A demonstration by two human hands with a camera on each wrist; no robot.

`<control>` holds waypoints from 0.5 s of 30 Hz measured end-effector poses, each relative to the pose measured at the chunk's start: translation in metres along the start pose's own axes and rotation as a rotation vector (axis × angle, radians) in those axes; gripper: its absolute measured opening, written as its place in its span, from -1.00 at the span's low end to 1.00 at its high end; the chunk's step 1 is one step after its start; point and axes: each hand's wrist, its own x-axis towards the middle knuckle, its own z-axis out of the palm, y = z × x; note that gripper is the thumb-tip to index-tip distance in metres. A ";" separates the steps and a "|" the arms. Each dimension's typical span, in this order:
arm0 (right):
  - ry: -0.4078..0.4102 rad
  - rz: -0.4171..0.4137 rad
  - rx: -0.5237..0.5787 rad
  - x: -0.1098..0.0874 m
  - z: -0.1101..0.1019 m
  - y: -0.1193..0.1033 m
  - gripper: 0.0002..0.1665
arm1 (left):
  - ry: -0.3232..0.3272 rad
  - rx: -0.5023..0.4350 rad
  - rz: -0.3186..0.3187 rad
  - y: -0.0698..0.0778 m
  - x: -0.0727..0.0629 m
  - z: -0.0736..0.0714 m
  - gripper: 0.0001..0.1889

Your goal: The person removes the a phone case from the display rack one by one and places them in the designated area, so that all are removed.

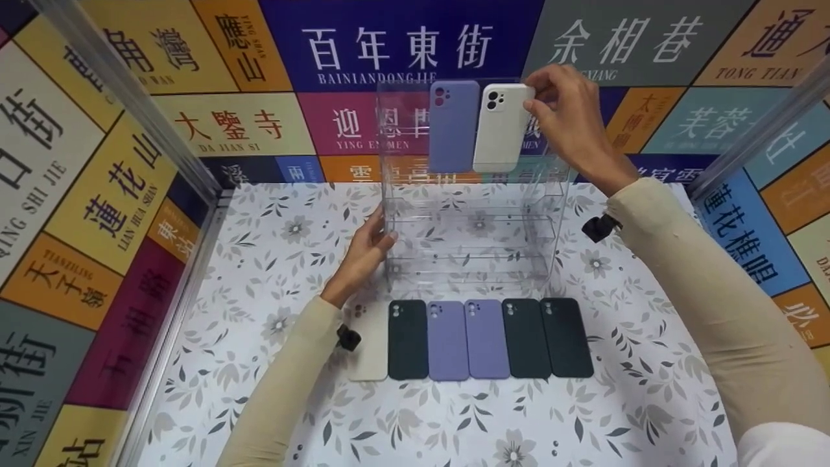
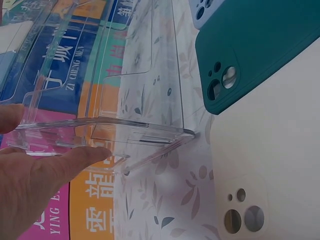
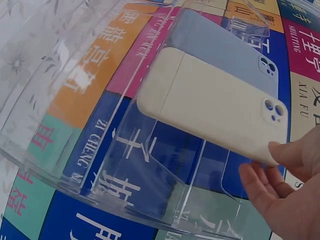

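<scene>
The right hand (image 1: 570, 120) is up high at the top of the clear rack (image 1: 476, 227) & pinches the top corner of a white phone case (image 1: 500, 126) w/ thumb & fingers. In the right wrist view the white case (image 3: 215, 105) sits tilted on the top shelf, the thumb tip touching its corner by the camera holes. Just beside it, on its left, a purple case (image 1: 452, 126) stands on the same shelf, touching or almost touching it. The left hand (image 1: 363, 256) holds the rack's left edge low down; in the left wrist view the thumb (image 2: 60, 162) and another finger lie about the clear edge, fingers mostly straight. The rack stands on a table (image 1: 648, 402) w/ a leaf & flower cloth. In front of the rack, 6 more cases lie flat in a row, side by side: a white one (image 1: 371, 344) partly under the left arm, a dark one (image 1: 408, 338), 2 purple ones (image 1: 467, 338) & 2 dark ones (image 1: 548, 337). Walls w/ bright sign panels (image 1: 97, 207) are all around.
</scene>
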 end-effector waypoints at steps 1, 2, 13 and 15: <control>0.010 -0.011 0.007 -0.001 -0.001 0.000 -0.72 | -0.003 0.002 -0.003 0.000 0.000 0.000 -0.19; 0.018 -0.022 0.012 -0.001 -0.001 0.001 -0.74 | -0.004 0.004 -0.005 0.001 0.000 0.000 -0.19; 0.151 -0.089 0.036 -0.012 -0.021 -0.001 -0.77 | -0.010 -0.001 -0.017 0.000 -0.001 0.000 -0.20; 0.175 -0.114 0.035 -0.016 -0.025 -0.002 -0.77 | -0.010 0.001 -0.014 0.000 0.000 0.000 -0.20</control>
